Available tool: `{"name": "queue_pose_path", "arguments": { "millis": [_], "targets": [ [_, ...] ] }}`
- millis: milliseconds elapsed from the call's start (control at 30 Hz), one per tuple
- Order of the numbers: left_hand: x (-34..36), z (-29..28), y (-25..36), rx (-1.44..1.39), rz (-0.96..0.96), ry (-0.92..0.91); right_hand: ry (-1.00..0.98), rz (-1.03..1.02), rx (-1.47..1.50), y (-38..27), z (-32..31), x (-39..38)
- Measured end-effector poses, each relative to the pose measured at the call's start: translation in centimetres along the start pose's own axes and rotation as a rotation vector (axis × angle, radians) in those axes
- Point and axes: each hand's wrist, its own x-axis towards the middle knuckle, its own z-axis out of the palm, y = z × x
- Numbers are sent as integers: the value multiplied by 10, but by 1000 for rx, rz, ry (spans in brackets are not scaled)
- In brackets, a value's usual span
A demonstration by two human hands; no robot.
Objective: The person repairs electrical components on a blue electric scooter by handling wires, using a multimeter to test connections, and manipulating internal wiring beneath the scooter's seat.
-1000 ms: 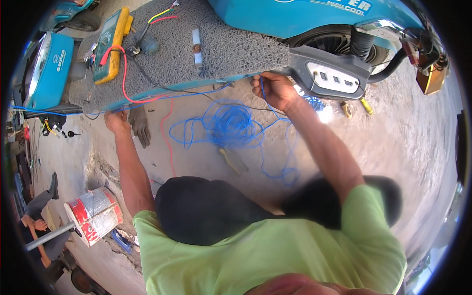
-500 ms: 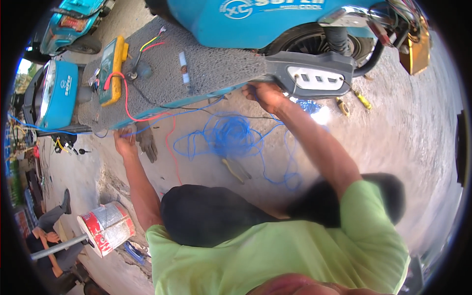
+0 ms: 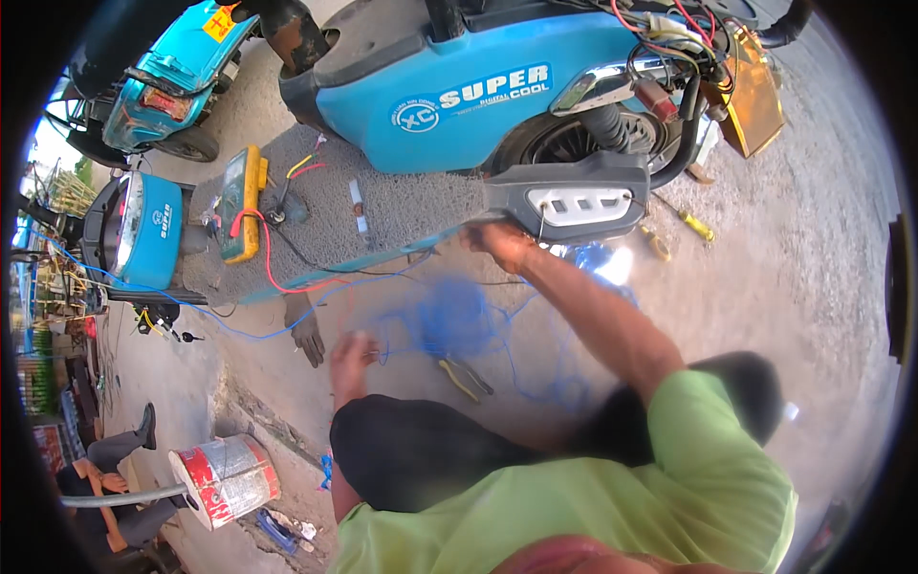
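Nearest to us, beside the dark left knee (image 3: 421, 430), the left hand (image 3: 354, 349) is bent inward and blurred; we cannot tell whether its fingers pinch anything. Half a second ago we saw it up at the edge of the footboard (image 3: 411, 201), by the grey glove (image 3: 306, 335); now it has dropped toward the knee. The right arm reaches forward, and the right hand (image 3: 502, 247) remains at the footboard's underside, just beside the black rear trim (image 3: 564, 182). Its fingertips are hidden, so we cannot tell their grip.

Between the hands, the coil of blue wire (image 3: 459, 320) lies on the ground, blurred, with pliers (image 3: 466, 378) near it. On the footboard we find a yellow-framed meter (image 3: 241, 206). Beyond, the scooter's blue side panel (image 3: 421, 148) bears bold white lettering and a round emblem; its blue front panel (image 3: 158, 234) repeats both, smaller. More of the side panel shows than before. Farthest off, a second scooter (image 3: 182, 62) carries a yellow plate (image 3: 220, 24) with red characters.
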Motion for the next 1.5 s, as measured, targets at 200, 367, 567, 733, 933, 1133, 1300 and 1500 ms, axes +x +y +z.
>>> {"name": "queue_pose_path", "arguments": {
  "millis": [200,367,567,733,933,1133,1300,1500],
  "targets": [
    [35,143,77,-10,-112,-659,43,-47,15,-3,-3,-5],
    [63,188,65,101,292,-752,49,-93,-56,-5,-2,-10],
    [59,211,41,-1081,-251,-933,67,-155,-582,-30,-1,-29],
    [59,220,45,-1118,-224,-940,40,-326,-763,-11,-19,-13],
    [65,222,41,-1228,-266,-983,112,-307,-893,-7,-18,-13],
    [64,227,48,-1298,-242,-1036,108,-384,-1152,-9,-19,-14],
    [65,235,54,-1318,-181,-1026,129,-424,-899,-12,-20,-27],
    [79,231,47,-1316,-171,-1127,156,-537,-991,-6,-18,-26]
  ]
}}
